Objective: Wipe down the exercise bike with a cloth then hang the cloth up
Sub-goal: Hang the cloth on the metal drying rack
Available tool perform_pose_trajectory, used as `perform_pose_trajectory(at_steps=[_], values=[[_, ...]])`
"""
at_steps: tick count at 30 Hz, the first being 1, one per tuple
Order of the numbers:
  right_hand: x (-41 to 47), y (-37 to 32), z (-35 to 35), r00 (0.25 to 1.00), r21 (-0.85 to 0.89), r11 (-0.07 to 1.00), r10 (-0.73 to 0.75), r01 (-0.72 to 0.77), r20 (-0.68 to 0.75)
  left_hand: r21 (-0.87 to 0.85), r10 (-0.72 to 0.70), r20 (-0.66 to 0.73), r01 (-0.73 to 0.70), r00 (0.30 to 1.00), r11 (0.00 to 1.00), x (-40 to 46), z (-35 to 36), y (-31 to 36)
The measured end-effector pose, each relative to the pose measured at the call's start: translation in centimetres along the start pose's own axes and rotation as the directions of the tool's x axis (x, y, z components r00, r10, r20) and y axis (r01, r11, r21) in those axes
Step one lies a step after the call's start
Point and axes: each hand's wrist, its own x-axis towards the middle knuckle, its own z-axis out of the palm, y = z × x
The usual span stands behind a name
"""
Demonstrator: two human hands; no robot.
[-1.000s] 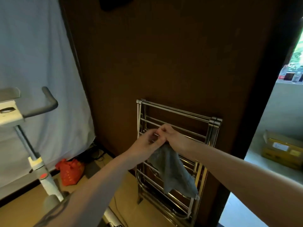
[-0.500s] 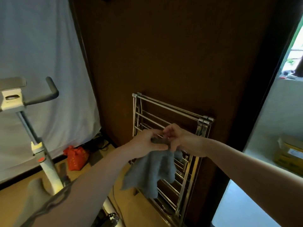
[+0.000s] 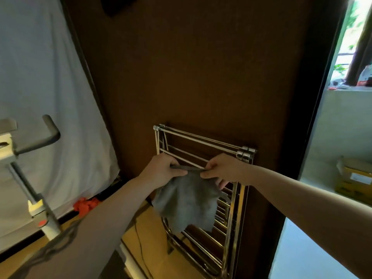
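Note:
A grey cloth [image 3: 189,202] hangs spread between my two hands in front of a folded chrome drying rack [image 3: 201,139] that leans on a dark brown wall. My left hand [image 3: 163,170] pinches the cloth's top left corner. My right hand [image 3: 223,170] pinches the top right corner, and the top edge is pulled taut between them, just below the rack's upper rails. The exercise bike [image 3: 26,150] stands at the left, with its grey handlebar and white post in view.
A white sheet [image 3: 40,77] covers the wall behind the bike. A red bag [image 3: 86,204] lies on the floor at its foot, near a dark cable. A doorway at the right opens onto a balcony with a yellow cardboard box [image 3: 354,180].
My hands have moved apart, and the bunched cloth is now stretched out flat between them. The view has shifted a little to the left.

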Motion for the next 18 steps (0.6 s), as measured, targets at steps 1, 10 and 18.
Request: perform_pose_trajectory(at_steps=[1,10,18], values=[[0.3,-0.4,-0.1,1.000,0.073,0.997,0.028,-0.028,-0.012,-0.028,-0.029,0.021,0.030,0.999,0.999,0.2,-0.3,0.1],[2.4,-2.7,0.8,0.987,0.538,0.843,0.087,0.000,-0.137,-0.507,-0.077,0.298,0.226,0.952,0.832,1.8,-0.8,1.1],[2.9,-4.0,1.0,0.989,0.636,0.761,-0.042,0.124,-0.143,-0.361,0.053,0.043,-0.034,0.998,0.932,3.3,-0.1,-0.2]])
